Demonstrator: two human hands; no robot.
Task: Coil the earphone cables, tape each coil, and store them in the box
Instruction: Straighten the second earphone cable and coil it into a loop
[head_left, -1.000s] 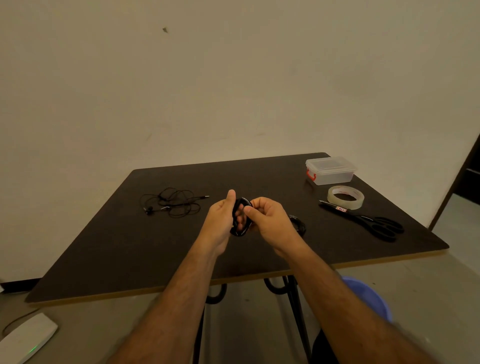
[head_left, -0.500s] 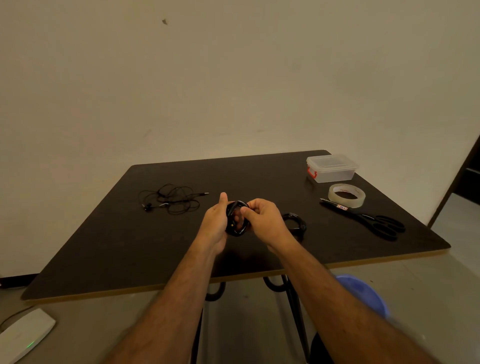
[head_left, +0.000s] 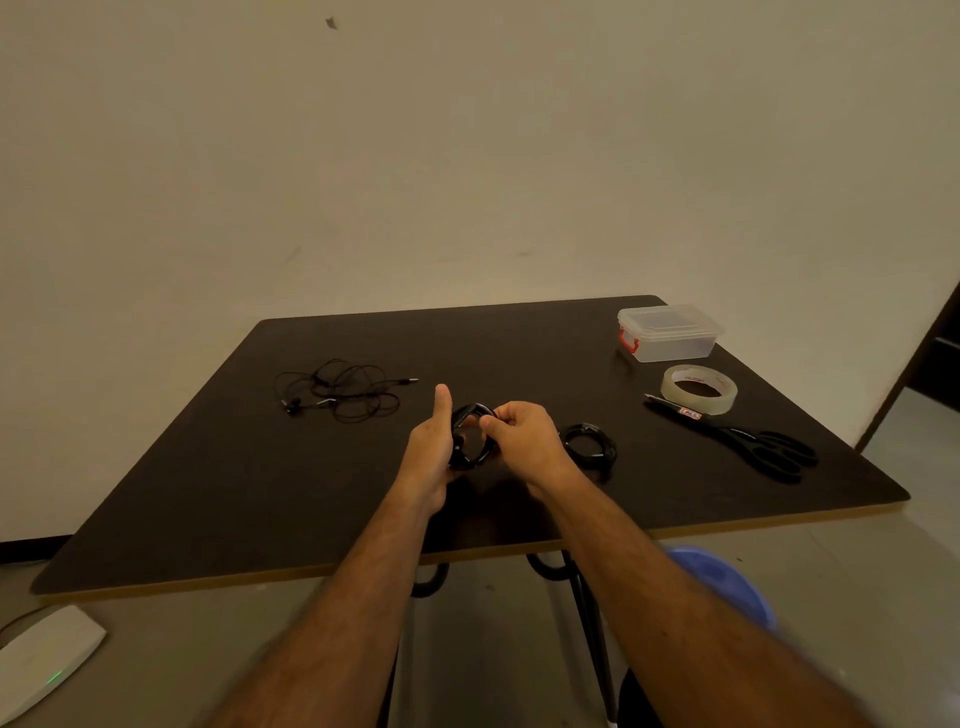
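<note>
Both hands hold a coiled black earphone cable (head_left: 470, 439) just above the dark table (head_left: 208, 493). My left hand (head_left: 431, 452) grips the coil's left side with its thumb pointing up. My right hand (head_left: 522, 436) pinches the coil's upper right edge. A second black coil (head_left: 589, 447) lies on the table right of my right hand. An uncoiled, tangled earphone cable (head_left: 343, 389) lies at the left. A clear lidded box (head_left: 667, 332) with a red latch stands at the far right, with a tape roll (head_left: 698, 388) in front of it.
Black scissors (head_left: 763, 447) lie near the table's right edge, below the tape roll. A blue stool (head_left: 727, 582) shows under the table's front edge. A white device with a green light (head_left: 47, 660) lies on the floor at the lower left.
The coil has turned in my hands, so its open ring now faces the camera. My left thumb has lifted off it and points up.
</note>
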